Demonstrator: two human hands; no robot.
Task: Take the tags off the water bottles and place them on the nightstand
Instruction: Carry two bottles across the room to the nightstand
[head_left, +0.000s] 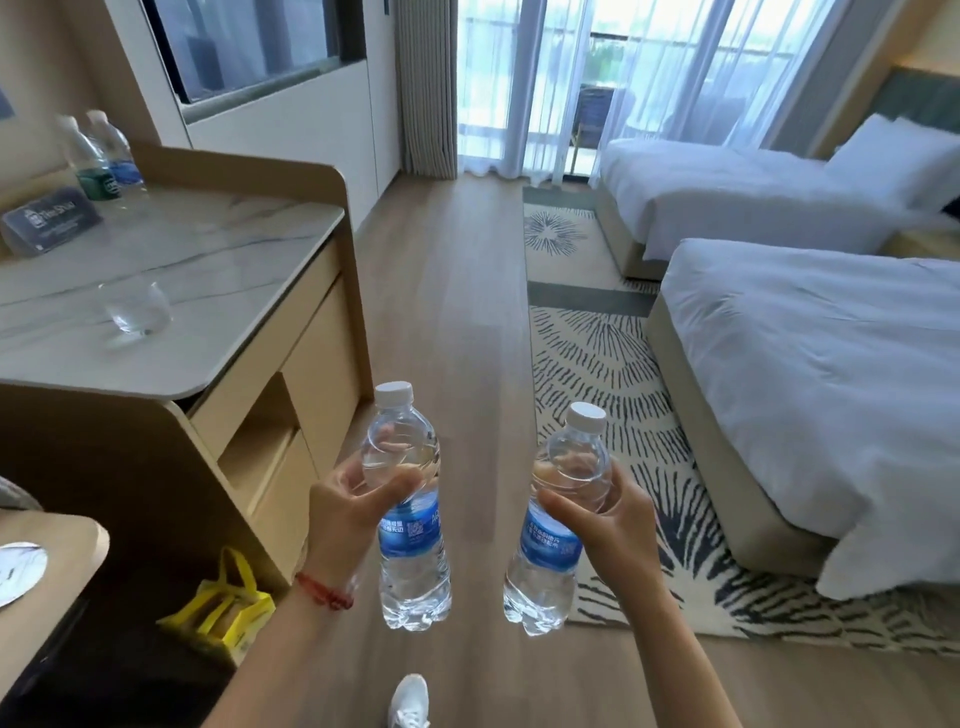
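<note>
Two water bottles carried upright over the wood floor (457, 291), caps up, blue labels at mid-body, long axes near vertical. No hang-tag visible on either neck. Left bottle (410, 514): left hand (353, 509) wrapped round its shoulder. Right bottle (558, 525), just beside the left one, not touching: right hand (605, 514) wrapped likewise.

Nightstand: probably between the two beds (810, 374), ahead and right of the bottles; only a sliver shows. Judgement: the right hand is nearer it. Marble tabletop (197, 249) lies to the left of the bottles.
</note>
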